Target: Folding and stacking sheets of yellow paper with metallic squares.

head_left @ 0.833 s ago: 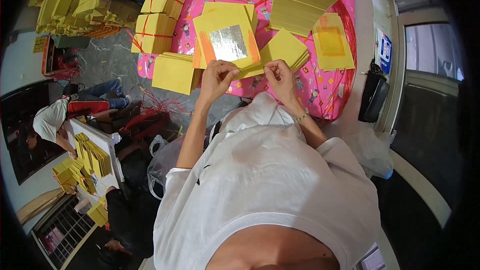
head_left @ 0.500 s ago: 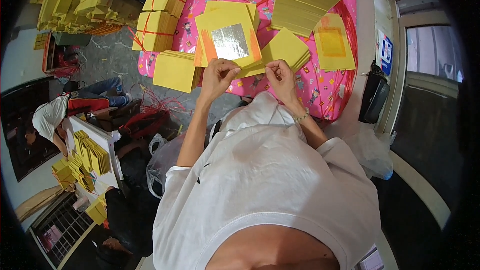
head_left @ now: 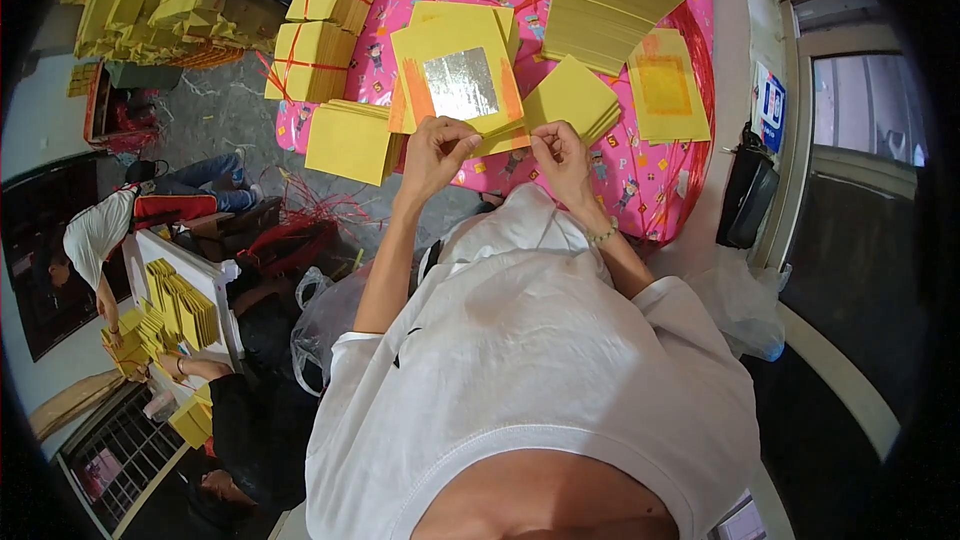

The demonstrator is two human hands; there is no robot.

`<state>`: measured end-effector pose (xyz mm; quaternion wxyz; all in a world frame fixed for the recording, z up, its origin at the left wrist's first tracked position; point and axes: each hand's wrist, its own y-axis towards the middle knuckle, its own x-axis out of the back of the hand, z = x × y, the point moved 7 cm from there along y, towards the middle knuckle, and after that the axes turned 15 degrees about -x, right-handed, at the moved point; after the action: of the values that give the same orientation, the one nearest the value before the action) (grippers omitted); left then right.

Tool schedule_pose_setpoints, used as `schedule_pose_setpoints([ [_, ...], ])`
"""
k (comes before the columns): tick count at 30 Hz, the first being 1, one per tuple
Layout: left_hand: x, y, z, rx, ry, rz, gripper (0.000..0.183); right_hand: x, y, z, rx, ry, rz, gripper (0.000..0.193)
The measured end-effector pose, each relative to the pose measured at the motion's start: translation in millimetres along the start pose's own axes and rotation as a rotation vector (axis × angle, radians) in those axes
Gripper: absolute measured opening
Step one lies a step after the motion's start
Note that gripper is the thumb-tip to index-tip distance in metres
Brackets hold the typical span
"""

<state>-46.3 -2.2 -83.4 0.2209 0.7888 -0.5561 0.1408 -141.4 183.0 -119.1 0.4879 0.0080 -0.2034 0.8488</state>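
Note:
A stack of yellow paper sheets [head_left: 413, 48] lies on the pink patterned cover, its top sheet bearing a silver square [head_left: 461, 83] between orange bands. My left hand [head_left: 440, 157] pinches the near edge of the upper sheets, thumb and fingers together. At the near right corner, my right hand [head_left: 563, 162] has thumb and fingertips closed on the edge of the same paper. The near edges are slightly raised and fanned. Just right of the stack, close to my right hand, sits a smaller pile of plain yellow paper [head_left: 570, 98].
Yellow bundles tied with red string [head_left: 318, 60] and a loose yellow stack [head_left: 345, 145] stand at left. A tall yellow stack [head_left: 610, 20] is at the back, sheets with an orange square [head_left: 668, 85] at right. Two people work at a white table [head_left: 215, 285] far left.
My hands stay nearly in place, with the right fingertips at the paper's corner. At the far-left table, one person's arm has reached forward over the yellow stacks, and the other person's arm has shifted.

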Motion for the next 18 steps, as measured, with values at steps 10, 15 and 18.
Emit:
schedule_pose_setpoints([
  [10, 4.1, -4.1, -0.1, -0.018, -0.011, -0.062, 0.015, -18.9, 10.2, 23.7, -0.038, -0.295, 0.057, 0.022],
  [15, -0.2, 2.2, -26.4, -0.18, 0.102, 0.06, 0.026, -41.5, 20.3, 21.6, -0.036, 0.138, 0.236, 0.032],
  [18, -3.7, 3.4, -40.8, -0.296, 0.33, 0.076, 0.046, -49.0, 9.1, 32.6, -0.247, 0.357, 0.363, 0.035],
])
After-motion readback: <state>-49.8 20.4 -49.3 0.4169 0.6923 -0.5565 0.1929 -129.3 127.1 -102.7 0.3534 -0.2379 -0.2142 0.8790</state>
